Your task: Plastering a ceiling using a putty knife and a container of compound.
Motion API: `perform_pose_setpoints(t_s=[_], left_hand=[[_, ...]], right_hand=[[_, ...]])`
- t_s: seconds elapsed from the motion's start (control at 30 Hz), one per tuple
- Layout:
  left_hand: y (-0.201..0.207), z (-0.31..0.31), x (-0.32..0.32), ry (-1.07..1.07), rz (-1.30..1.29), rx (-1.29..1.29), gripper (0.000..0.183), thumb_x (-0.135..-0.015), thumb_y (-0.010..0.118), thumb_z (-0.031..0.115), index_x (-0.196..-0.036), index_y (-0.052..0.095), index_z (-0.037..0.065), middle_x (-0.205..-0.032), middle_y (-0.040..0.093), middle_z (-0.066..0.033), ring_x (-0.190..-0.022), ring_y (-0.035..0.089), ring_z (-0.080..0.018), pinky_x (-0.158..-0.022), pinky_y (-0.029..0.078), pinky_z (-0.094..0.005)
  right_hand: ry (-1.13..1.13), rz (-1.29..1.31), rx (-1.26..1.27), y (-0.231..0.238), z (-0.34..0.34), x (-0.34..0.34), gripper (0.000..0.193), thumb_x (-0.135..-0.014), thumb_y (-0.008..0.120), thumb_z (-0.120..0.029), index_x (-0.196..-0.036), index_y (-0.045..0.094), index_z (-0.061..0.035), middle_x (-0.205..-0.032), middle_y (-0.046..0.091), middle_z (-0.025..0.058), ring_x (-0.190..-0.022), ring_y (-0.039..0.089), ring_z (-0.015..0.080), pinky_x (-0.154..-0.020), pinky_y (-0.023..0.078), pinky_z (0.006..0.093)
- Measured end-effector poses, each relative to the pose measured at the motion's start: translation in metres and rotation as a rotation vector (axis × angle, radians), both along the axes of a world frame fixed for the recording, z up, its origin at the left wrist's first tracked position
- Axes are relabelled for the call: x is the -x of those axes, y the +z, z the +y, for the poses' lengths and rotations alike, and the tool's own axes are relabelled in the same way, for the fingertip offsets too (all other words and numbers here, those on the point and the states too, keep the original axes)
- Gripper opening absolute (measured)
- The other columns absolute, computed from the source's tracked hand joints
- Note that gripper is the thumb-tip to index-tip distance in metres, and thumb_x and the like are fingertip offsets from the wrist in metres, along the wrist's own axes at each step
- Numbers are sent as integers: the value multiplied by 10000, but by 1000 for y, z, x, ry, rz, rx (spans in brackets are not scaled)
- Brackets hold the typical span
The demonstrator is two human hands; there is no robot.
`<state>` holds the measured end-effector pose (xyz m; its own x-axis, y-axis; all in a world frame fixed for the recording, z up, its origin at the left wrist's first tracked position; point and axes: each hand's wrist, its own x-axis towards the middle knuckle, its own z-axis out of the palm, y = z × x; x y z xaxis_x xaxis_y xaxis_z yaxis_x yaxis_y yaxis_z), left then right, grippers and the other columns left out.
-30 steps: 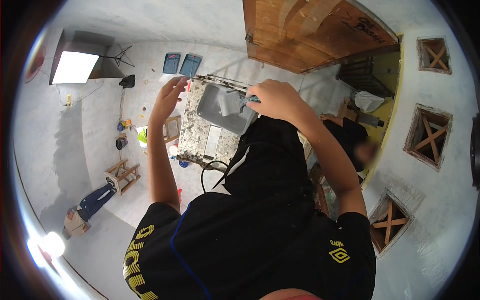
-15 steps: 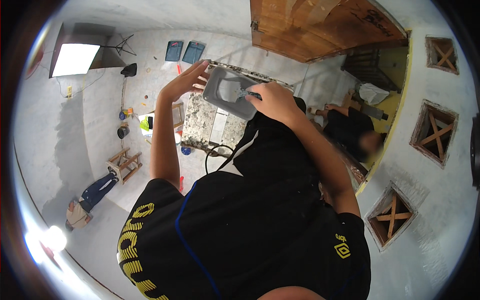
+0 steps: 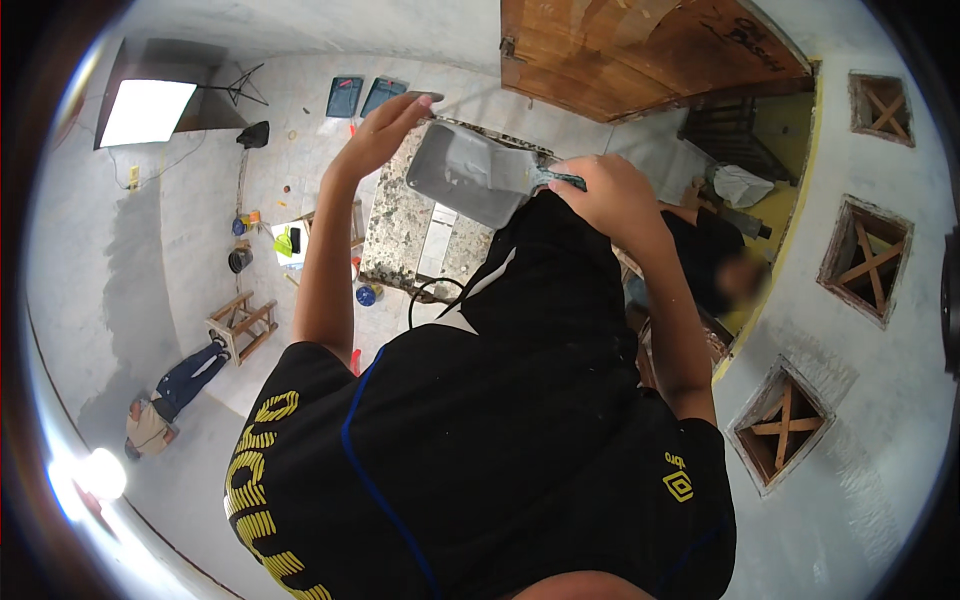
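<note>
Speckled counter (image 3: 395,240), with a gray tray (image 3: 425,172) on or just above it; right hand (image 3: 612,200), grip clamped on the handle of a scraper (image 3: 518,170), blade over the tray; left hand (image 3: 382,135), fingers extended, apparently empty, beside the tray. Step in hand, seemingly: working gray paste (image 3: 464,172). Next move calls for a steady tray.

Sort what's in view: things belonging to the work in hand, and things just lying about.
In the work:
- wide-headed hand tool, held
- grey tray
- speckled table under the tray

Apparently just lying about:
- two dark trays on the floor
- dark bucket
- white sack
</note>
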<state>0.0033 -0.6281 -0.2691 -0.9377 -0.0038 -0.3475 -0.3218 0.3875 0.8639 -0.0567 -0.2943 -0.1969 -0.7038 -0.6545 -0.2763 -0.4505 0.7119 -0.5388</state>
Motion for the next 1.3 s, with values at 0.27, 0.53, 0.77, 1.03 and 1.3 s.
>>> perform_pose_setpoints(t_s=[0.27,0.53,0.77,1.03,1.3], left_hand=[[18,49,28,-274,176,-51,493,-1068,431,390,-1338,587,7,-1138,700,-148,-1134,625,-244,-1025,436,-368],[16,54,38,-324,255,102,486,-1055,446,396,-1282,631,7,-1052,717,-155,-1034,662,-254,-938,479,-364],[18,49,40,-244,211,9,488,-1071,415,399,-1242,659,12,-1059,710,-140,-1076,632,-235,-1001,432,-360],[17,40,39,-191,289,-2,514,-1077,395,424,-1243,662,17,-1068,713,-121,-1105,621,-240,-1043,406,-386],[11,41,37,-199,243,44,522,-1080,393,412,-1229,659,-11,-1075,711,-139,-1107,622,-237,-1032,418,-381]], right_hand=[[-58,-24,-215,12,10,-22,303,-884,661,-356,-1065,750,-130,-998,714,141,-975,653,343,-848,513,455],[-178,-5,-240,27,16,-34,257,-881,641,-315,-1007,744,-116,-944,718,124,-956,676,322,-817,537,468],[-257,5,-185,28,29,-39,266,-871,651,-321,-994,744,-104,-949,717,130,-940,676,337,-825,535,464],[-227,161,17,46,37,-42,226,-913,615,-229,-1084,732,-139,-943,694,131,-906,666,339,-762,530,459],[57,166,-11,23,23,-58,292,-872,643,-121,-1140,732,-196,-928,566,71,-800,632,282,-697,517,410]])
